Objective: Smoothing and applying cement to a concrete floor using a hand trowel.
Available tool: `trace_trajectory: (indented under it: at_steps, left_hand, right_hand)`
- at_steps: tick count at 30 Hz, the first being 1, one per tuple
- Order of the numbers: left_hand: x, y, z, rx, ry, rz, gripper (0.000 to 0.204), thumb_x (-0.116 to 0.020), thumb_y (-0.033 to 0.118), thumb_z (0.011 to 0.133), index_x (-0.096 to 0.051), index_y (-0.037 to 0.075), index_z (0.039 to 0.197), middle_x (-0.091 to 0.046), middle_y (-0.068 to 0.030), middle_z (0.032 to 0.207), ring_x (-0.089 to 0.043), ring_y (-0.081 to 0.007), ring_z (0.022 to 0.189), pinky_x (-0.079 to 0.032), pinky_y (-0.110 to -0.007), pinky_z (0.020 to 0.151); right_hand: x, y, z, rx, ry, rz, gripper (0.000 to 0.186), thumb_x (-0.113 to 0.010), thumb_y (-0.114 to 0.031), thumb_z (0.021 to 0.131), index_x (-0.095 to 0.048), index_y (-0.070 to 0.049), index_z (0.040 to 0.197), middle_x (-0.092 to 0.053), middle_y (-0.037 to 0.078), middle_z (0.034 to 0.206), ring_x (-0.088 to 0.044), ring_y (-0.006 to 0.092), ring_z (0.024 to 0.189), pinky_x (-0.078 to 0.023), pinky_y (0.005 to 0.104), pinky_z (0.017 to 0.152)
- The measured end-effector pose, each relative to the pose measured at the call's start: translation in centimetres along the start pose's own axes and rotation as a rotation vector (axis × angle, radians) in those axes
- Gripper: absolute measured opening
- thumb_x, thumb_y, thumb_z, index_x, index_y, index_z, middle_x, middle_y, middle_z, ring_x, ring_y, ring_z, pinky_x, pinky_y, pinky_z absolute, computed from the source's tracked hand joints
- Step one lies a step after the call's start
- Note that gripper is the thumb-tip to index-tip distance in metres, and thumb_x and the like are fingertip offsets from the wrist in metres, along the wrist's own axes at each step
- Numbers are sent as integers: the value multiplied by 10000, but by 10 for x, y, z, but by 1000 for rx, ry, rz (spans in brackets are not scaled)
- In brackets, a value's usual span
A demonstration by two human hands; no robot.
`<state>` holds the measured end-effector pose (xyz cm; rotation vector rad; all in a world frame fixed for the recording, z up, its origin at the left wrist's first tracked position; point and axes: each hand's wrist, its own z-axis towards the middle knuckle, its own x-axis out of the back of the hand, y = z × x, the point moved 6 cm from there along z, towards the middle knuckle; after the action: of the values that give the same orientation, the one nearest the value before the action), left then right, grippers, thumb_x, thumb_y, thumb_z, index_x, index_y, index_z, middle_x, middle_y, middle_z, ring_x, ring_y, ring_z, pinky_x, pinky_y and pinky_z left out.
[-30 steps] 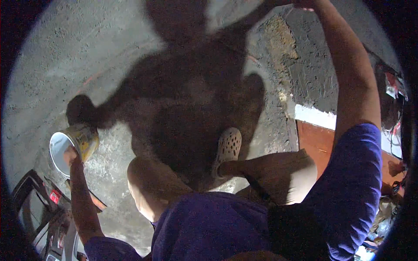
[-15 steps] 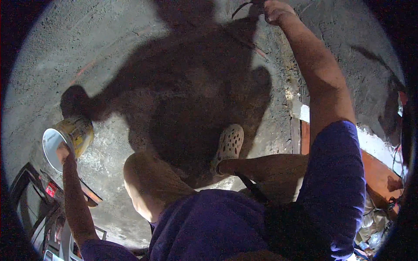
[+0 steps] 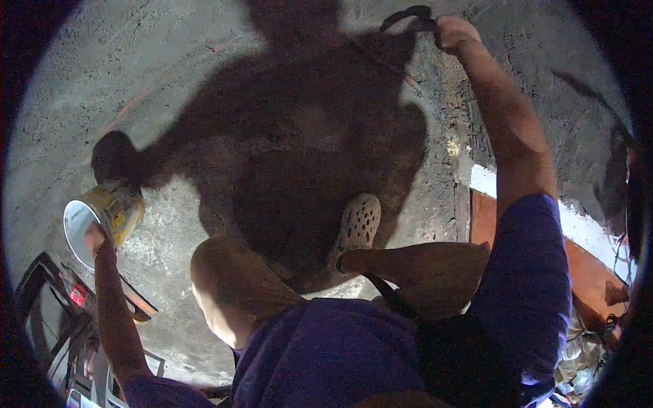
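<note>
My left hand (image 3: 95,239) is out at the left and grips the rim of a yellow can (image 3: 112,212) with a white inside, tipped so its mouth faces the camera. My right arm stretches far up and forward. My right hand (image 3: 454,32) is closed at the top of the view on one end of a dark curved strap (image 3: 407,15). Below me are my bent knees and one foot in a pale perforated clog (image 3: 358,224) on a rough grey concrete floor (image 3: 170,81). My own shadow covers the middle of the floor.
A dark metal frame with a red part (image 3: 64,306) stands at the lower left. At the right lie an orange-brown board (image 3: 585,272) with a white strip (image 3: 578,224) and loose clutter (image 3: 585,340). A crumbled seam (image 3: 452,146) runs down the concrete.
My right arm has swung left and inward, and the hand now meets the dark strap. The can has shifted slightly up and right.
</note>
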<state>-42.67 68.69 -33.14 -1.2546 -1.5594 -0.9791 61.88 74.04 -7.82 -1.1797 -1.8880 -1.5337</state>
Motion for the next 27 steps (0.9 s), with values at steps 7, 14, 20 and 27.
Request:
trace_trajectory:
  at_steps: [7, 14, 20, 27]
  left_hand:
    - [45, 46, -32, 133, 86, -247, 284, -471, 232, 845, -584, 10, 981, -618, -205, 913, -588, -359, 865, -455, -444, 728]
    - [51, 50, -30, 80, 321, -442, 355, -517, 328, 832, -607, 21, 985, -629, -179, 915, -593, -351, 761, -455, -451, 664]
    - [47, 72, -27, -38, 39, 208, 294, -449, 315, 843, -594, 60, 831, -620, -176, 839, -595, -373, 796, -453, -477, 662]
    - [52, 91, -18, -211, 112, -27, 467, -386, 419, 896, -573, 11, 1026, -629, -157, 921, -584, -340, 853, -449, -415, 743]
  right_hand:
    - [-2, 4, 30, -239, -108, 22, 223, -625, -220, 692, -682, -104, 873, -662, 90, 910, -646, 274, 815, -526, 395, 690]
    - [-6, 12, -29, 91, -119, 173, 270, -531, -192, 758, -626, -64, 975, -632, 188, 926, -626, 302, 879, -504, 407, 745]
    - [-60, -104, -112, 124, -170, 792, 377, -581, -255, 755, -571, -51, 1072, -598, 198, 1029, -589, 240, 942, -453, 371, 805]
    - [-115, -204, -145, -327, 160, 1258, 306, -553, -227, 789, -567, -34, 1027, -604, 168, 968, -577, 334, 906, -456, 421, 810]
